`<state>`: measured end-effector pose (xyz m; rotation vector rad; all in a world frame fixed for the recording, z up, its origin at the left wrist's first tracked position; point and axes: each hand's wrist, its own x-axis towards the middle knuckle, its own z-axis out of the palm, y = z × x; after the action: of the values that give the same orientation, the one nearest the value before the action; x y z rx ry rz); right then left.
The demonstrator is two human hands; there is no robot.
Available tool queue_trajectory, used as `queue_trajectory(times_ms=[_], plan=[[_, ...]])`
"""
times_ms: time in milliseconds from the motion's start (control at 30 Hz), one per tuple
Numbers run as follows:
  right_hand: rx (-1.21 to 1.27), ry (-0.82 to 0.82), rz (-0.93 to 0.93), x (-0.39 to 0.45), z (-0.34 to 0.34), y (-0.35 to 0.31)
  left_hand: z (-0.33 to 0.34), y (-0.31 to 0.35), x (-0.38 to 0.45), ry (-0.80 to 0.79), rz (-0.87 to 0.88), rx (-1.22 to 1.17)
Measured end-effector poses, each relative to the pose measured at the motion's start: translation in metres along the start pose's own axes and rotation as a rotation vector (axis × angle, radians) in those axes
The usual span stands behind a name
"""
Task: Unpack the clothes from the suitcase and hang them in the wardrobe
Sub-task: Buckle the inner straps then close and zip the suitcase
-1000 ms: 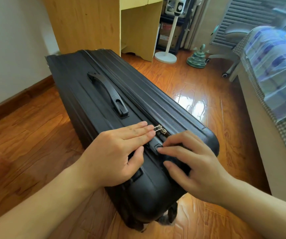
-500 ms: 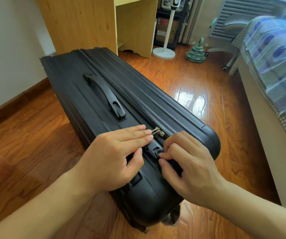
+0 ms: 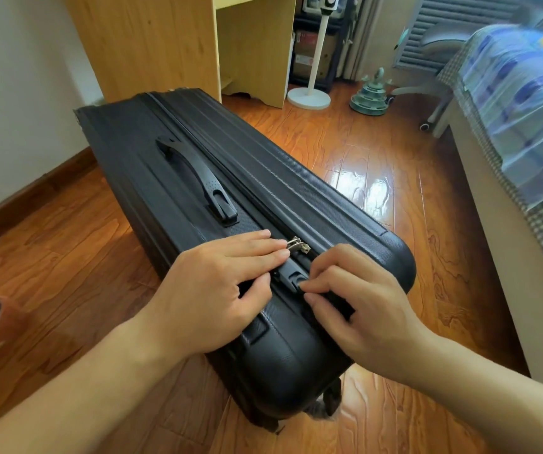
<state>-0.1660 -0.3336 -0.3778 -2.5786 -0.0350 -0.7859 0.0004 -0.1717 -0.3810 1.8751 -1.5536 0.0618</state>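
Suitcase: a black hard-shell suitcase [image 3: 178, 178] is standing on its side on the wooden floor [image 3: 378, 178], zipped closed, its carry handle [image 3: 198, 178] facing up.
Lock: a small black lock [image 3: 291, 277] is sitting beside the zip line near the close end, with the metal zipper pulls [image 3: 298, 245] lying just beyond it.
Left hand: the left hand [image 3: 217, 290] is lying flat on the shell — fingers stretched out together, fingertips touching the zipper pulls, thumb tucked under; it is gripping nothing.
Right hand: the right hand [image 3: 358, 309] is resting curled on the shell, fingers bent and drawn together, index fingertip pressing at the lock; whether it is pinching anything cannot be told.
Surroundings: a bed [image 3: 519, 103] with a blue patterned cover is running along the right, and wooden furniture [image 3: 152, 44] is standing behind the suitcase — no clothes are showing.
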Motion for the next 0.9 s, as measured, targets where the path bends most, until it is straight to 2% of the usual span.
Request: queue_trajectory(times_ms=[167, 733, 900], plan=[[0.068, -0.123, 0.063, 0.012, -0.018, 0.013, 0.001, 0.002, 0.003, -0.012, -0.012, 0.031], [0.092, -0.049, 0.007, 0.006, -0.005, 0.015, 0.005, 0.005, 0.007, -0.042, 0.029, 0.174], [0.089, -0.041, -0.007, 0.006, -0.004, 0.015, 0.002, 0.004, 0.005, -0.115, 0.042, 0.229]])
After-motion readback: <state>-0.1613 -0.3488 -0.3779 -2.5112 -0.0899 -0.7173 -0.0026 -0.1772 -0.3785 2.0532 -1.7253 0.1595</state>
